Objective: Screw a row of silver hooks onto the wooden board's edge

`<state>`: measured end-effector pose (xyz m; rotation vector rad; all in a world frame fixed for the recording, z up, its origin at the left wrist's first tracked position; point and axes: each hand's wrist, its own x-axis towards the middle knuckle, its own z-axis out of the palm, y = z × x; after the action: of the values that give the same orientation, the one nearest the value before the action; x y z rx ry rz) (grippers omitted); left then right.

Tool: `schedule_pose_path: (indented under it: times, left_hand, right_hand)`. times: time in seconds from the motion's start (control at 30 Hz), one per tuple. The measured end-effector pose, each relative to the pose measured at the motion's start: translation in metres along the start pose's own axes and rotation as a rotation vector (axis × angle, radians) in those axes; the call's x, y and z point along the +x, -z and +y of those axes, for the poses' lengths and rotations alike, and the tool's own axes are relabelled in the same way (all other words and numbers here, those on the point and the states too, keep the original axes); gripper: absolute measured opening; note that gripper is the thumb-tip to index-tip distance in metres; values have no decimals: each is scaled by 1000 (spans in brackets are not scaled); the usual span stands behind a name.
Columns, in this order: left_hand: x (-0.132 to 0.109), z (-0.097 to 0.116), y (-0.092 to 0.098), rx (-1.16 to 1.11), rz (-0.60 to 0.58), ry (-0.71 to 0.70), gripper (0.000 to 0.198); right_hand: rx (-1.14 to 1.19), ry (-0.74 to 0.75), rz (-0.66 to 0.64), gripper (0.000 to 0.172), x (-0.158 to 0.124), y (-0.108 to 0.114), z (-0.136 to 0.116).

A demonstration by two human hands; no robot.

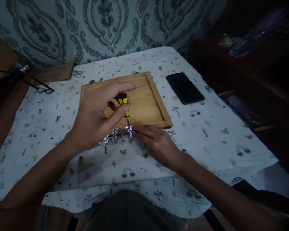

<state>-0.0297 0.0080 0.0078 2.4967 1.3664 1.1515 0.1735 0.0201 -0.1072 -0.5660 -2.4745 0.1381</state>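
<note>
head view: a framed wooden board (144, 106) is lying flat on a patterned tablecloth (195, 138), serving as the landmark for these notes. a silvery hook rail (122, 129) is running along the board's near edge, its hooks sticking out toward the person, over the cloth.

left hand (93, 112): reaching over the board's near left part and gripping a yellow-and-black screwdriver (126, 109) by the handle, thumb pressing one side, index finger stretching out past it. the shaft is slanting down to the board's near edge, the tip meeting the rail around its right-hand end.

right hand (159, 142): resting just off the board's near edge, fingers extending to that same end of the rail, apparently steadying it. whether they are pinching anything is staying hidden.

progress, as judged: the rail is already sitting in line with the board's edge, and the driver is working at one end, so fastening is looking under way rather than finished. no screw head is showing clearly at the tip; how deep anything is sitting, one cannot tell. the left hand is covering the rail's far left stretch, so what is remaining there is going unread.

around the board: a dark phone (185, 88) is lying beyond its right side; glasses (44, 89) and a cardboard piece (55, 72) are lying off its left.
</note>
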Motion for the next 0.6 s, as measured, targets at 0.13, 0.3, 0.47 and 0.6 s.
schedule_pose_path:
  times: [0.13,0.3,0.47,0.6]
  left_hand:
    - [-3,1,-4,41,1,41,26]
    - [-5,0,-7,-71,-7,100,25]
    - [-4,-2,-9,-239,-42,156,29]
    - [-2,-1,-8,-33,21,70,19]
  right_hand:
    - [-25,-2,12,42,1,1,0]
    - [-4,-7,4,43,-1,0,0]
    - [5,-14,-2,43,-1,-1,1]
    - [0,-9,-5,42,0,0,0]
